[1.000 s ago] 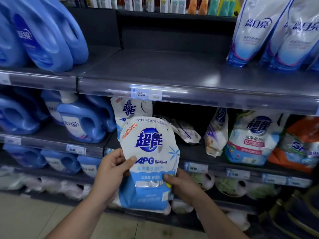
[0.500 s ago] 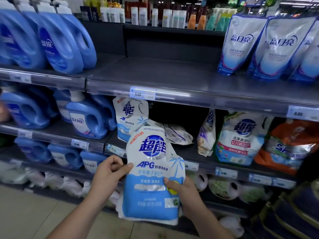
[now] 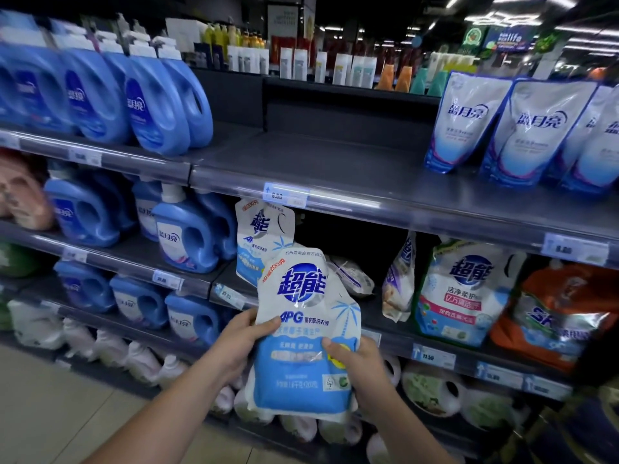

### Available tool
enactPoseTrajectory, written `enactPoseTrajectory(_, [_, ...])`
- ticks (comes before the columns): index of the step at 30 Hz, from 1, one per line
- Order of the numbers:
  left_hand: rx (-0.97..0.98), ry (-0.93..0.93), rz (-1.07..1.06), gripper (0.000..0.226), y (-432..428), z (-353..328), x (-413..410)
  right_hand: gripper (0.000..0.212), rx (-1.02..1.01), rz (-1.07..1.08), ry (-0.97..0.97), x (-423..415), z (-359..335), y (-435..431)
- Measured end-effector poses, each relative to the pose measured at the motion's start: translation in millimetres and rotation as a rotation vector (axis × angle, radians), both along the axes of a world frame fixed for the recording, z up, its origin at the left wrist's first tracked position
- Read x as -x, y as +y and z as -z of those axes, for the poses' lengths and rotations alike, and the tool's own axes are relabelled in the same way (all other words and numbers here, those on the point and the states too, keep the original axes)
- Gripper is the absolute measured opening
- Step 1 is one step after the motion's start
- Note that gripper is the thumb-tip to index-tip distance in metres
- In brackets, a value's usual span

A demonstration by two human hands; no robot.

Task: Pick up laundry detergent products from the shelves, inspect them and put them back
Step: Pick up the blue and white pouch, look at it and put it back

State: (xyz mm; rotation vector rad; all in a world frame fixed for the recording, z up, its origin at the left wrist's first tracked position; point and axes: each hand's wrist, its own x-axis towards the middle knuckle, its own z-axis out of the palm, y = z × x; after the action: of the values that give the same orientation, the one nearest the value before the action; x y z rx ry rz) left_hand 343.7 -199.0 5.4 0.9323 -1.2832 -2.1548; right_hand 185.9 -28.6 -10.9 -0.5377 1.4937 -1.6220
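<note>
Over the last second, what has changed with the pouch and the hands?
The held pouch has dropped a little lower in front of the shelf, uncovering more of the matching pouch behind it; the view has tilted upward. Nothing taken or released: left hand and right hand still grip its sides, front facing the camera.

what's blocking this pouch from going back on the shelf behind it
Nothing stands between the held pouch and the shelf front. On the shelf a matching pouch stands at the left and a fallen pouch lies beside it; the free spot looks to be right of those.
</note>
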Motion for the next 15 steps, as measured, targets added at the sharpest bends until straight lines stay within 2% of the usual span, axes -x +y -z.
enactPoseTrajectory(3, [0.038,-0.013,-0.077,0.022,-4,7,7,0.047,0.027,-0.040,-0.035,5,-1,-3])
enactPoseTrajectory(5, [0.050,0.008,-0.102,0.023,-11,11,10,0.055,0.031,-0.049,-0.045,15,-1,-6])
enactPoseTrajectory(12, [0.064,0.077,-0.079,0.030,-33,20,25,0.046,0.052,-0.077,-0.029,42,-3,-28])
enactPoseTrajectory(15, [0.115,0.093,-0.067,0.047,-49,18,36,0.045,0.063,0.030,-0.005,47,2,-44])
